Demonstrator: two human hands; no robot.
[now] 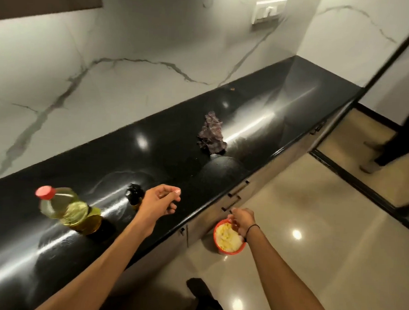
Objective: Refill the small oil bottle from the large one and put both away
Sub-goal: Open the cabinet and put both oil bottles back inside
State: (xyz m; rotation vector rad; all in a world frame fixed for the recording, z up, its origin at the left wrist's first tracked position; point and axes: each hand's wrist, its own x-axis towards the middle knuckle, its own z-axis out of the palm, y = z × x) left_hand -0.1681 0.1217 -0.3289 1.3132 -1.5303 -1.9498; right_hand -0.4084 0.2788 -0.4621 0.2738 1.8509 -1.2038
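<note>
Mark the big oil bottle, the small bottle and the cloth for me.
Big oil bottle (72, 212): head view, on its yellow body.
Small bottle (134, 195): head view, on its dark top.
Cloth (212, 135): head view, on the middle of the crumpled fabric.

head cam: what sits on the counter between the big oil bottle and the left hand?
The small dark oil bottle stands between the large oil bottle and the left hand, partly hidden behind the hand's wrist. Otherwise only bare black counter, in the head view.

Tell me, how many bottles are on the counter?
2. The large bottle with a red cap stands near the counter's left end; the small bottle with a dark top stands just right of it, partly behind the left hand.
</note>
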